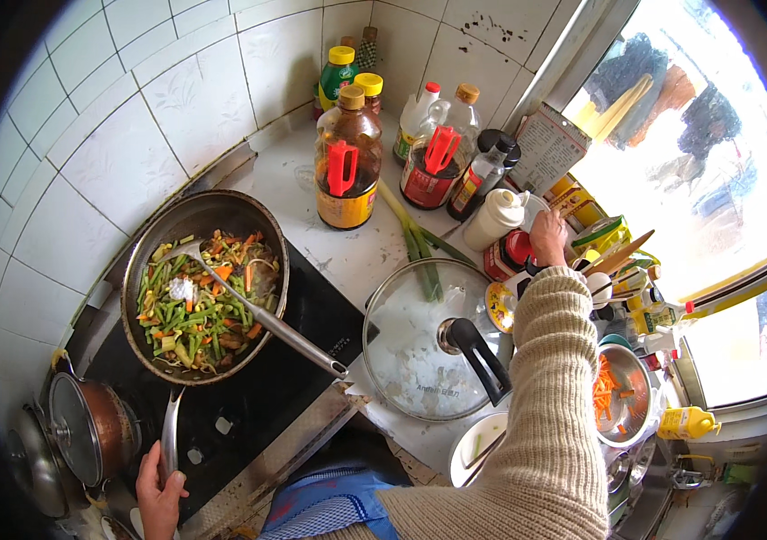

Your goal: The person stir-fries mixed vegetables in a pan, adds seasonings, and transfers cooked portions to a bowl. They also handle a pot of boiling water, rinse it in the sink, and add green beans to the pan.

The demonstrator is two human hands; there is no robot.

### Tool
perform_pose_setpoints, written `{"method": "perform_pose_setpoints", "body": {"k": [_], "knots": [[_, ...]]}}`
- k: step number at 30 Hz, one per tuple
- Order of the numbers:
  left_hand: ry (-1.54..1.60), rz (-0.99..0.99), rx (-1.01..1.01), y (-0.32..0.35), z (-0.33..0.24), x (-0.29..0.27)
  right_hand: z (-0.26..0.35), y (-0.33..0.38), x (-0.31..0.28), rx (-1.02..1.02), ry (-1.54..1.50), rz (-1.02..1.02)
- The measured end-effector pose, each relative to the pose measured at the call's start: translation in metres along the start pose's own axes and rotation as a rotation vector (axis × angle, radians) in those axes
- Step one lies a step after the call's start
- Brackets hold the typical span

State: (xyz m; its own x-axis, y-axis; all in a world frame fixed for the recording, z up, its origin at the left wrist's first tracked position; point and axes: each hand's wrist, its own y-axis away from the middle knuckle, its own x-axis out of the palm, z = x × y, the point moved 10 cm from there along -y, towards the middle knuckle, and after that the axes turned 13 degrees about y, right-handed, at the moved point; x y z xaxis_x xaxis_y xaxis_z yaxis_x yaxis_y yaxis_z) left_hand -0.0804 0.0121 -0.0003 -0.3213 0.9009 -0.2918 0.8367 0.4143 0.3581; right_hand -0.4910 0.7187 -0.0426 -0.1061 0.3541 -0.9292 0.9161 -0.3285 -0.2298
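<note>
Green beans, carrot bits and corn fill the pan (206, 286), with a metal spoon (262, 310) resting in it. Left hand (160, 497), partly cut off at the bottom edge, is closed around the pan handle (169, 441). Right hand (547, 238) reaches among jars; its fingers are hidden, so I cannot tell its grip. A glass lid (419, 337) lies nearby.

Tiny kitchen corner, pretty cramped
White tiled walls (131, 117) are being lit by daylight that's pouring through the window (690, 171); the white counter (347, 252) is being crowded.
</note>
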Motion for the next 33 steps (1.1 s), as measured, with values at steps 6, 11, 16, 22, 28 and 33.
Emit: {"method": "perform_pose_setpoints", "body": {"k": [6,11,16,22,28,33], "knots": [[-0.019,0.002,-0.022,0.001,-0.010,0.009,-0.003,-0.013,0.016,-0.022,-0.142,0.019],[0.000,0.000,-0.017,0.002,-0.012,0.010,-0.018,-0.011,0.023,0.159,-0.355,0.008],[-0.016,0.019,0.030,0.002,-0.014,0.010,-0.033,-0.003,0.027,0.287,-0.495,0.007],[0.026,0.041,0.033,0.001,-0.002,0.005,-0.047,0.011,0.032,0.375,-0.504,0.062],[0.037,0.061,0.054,0.000,-0.004,0.006,-0.056,0.017,0.025,0.424,-0.476,0.076],[-0.003,0.043,0.077,-0.001,-0.001,0.001,-0.058,0.019,0.014,0.396,-0.441,0.005]]}}
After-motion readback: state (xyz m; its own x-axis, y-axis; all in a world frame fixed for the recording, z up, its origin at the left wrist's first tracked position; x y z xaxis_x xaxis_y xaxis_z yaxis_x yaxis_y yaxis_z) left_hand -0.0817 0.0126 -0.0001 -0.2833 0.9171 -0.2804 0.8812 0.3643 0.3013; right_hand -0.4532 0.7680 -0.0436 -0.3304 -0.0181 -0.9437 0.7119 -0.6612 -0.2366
